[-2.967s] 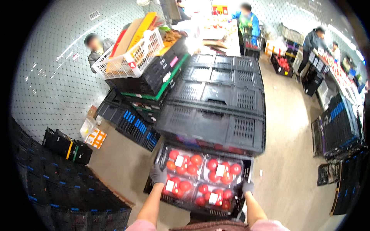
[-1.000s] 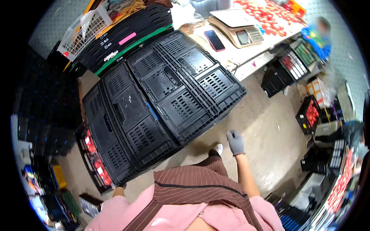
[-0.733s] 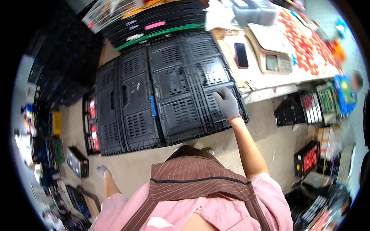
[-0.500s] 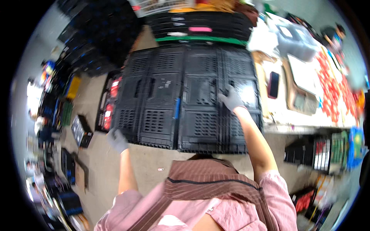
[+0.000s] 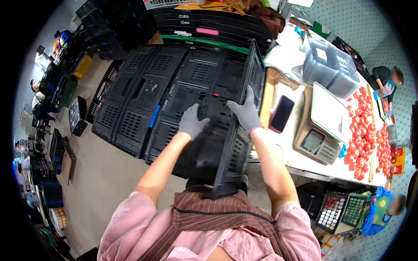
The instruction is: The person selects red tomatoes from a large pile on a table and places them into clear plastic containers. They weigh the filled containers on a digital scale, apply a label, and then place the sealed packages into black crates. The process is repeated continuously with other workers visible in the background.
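Observation:
Two black plastic folding crates lie side by side in front of me. The left crate (image 5: 146, 92) is folded flat. On the right crate (image 5: 198, 71), the right side wall (image 5: 236, 152) stands up, while other panels lie folded down. My right hand (image 5: 247, 113), in a grey glove, is against the inner face of that raised wall, fingers stretched and thumb apart. Over the folded panels of the same crate hovers my left hand (image 5: 192, 122), also gloved, with fingers spread and nothing held. Whether it touches a panel is unclear.
Behind the crates rises a stack of folded black crates (image 5: 213, 32). The table at right carries a phone (image 5: 282, 114), a scale (image 5: 320, 124), clear plastic containers (image 5: 328, 61) and many tomatoes (image 5: 360, 126). A person (image 5: 385, 82) is at the far right. More crates (image 5: 79, 115) sit at left.
The right crate's side wall has swung up from flat. My left hand has moved from the left crate's near corner to the right crate. Both crates now appear further left and turned.

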Motion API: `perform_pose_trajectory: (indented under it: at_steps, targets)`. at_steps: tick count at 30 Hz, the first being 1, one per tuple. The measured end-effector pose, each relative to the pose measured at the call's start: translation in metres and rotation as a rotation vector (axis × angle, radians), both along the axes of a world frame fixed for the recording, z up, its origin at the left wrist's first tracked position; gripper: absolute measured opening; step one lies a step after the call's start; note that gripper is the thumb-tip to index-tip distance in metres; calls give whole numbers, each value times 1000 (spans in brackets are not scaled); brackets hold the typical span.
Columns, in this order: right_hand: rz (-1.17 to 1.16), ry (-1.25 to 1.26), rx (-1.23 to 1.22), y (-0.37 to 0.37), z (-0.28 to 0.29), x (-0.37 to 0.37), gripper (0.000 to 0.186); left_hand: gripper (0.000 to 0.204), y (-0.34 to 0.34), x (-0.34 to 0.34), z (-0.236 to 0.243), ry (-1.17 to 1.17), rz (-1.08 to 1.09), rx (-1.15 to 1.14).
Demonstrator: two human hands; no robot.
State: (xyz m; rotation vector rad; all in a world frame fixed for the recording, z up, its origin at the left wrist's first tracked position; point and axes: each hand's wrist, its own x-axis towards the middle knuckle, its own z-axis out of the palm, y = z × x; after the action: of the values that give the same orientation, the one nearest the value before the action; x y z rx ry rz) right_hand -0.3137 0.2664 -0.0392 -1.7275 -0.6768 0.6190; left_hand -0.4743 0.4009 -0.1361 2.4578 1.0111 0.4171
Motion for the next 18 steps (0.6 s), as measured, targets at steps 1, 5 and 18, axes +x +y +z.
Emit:
perform_pose_trajectory:
  at_steps: [1,5,18]
  targets:
    - [-22,15,80,-10,0,11,85,69,-13,17,15,152,21,-60]
    - [-21,189,222,-55,-20,55,84,67,-31,46,10,396,173,117]
    - [670,-1092,-107,-71,58,92,36,38,105,-47,145,406,709,369]
